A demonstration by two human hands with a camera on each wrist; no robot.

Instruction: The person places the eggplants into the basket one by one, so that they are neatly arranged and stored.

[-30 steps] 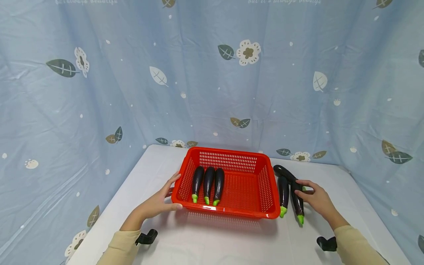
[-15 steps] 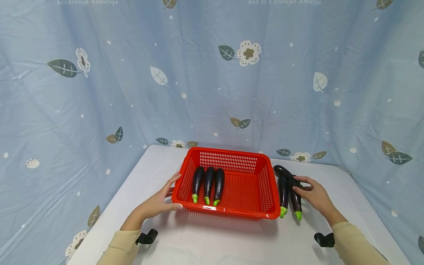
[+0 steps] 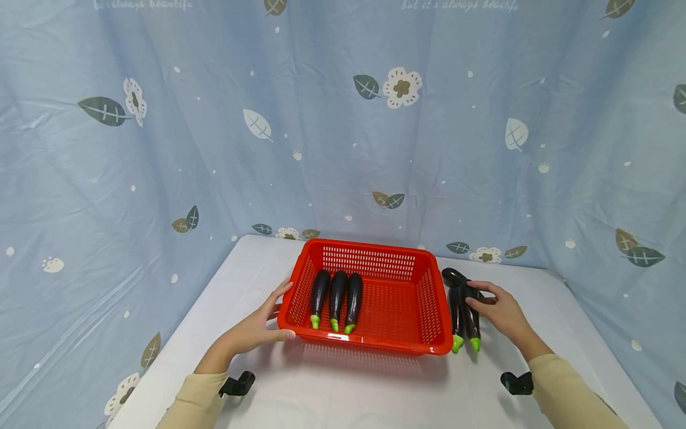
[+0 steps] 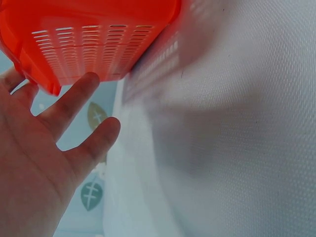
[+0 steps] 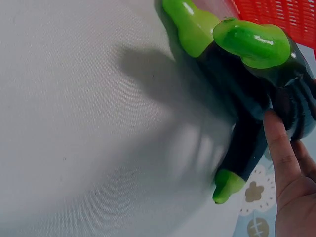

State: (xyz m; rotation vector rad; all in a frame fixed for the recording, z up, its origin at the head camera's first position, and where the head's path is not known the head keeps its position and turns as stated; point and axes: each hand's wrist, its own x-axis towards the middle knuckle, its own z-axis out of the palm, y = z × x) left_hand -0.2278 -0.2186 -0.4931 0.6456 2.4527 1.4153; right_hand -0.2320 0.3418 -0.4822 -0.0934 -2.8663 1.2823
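At the right of the head view my right hand point(image 3: 495, 307) pinches a dark eggplant point(image 3: 472, 325) with a green cap. In the right wrist view, this held eggplant point(image 5: 291, 94) is above two others. One eggplant point(image 3: 457, 313) lies along the basket's right side, and another eggplant point(image 3: 452, 275) lies crosswise behind, partly hidden. The red basket point(image 3: 370, 344) holds three eggplants point(image 3: 337, 296) side by side in its left half. My left hand point(image 3: 256, 326) touches the basket's left side with spread, mostly straight fingers; the left wrist view shows its palm point(image 4: 34, 163) beside the basket's wall point(image 4: 94, 44).
A white cloth point(image 3: 343, 399) covers the table. Behind it and at both sides hangs a blue curtain point(image 3: 332, 131) with leaf and flower prints. Black camera mounts point(image 3: 517, 383) sit at both wrists.
My right hand has moved left and carried its eggplant nearer to the one beside the basket. The left hand and the basket have stayed put.
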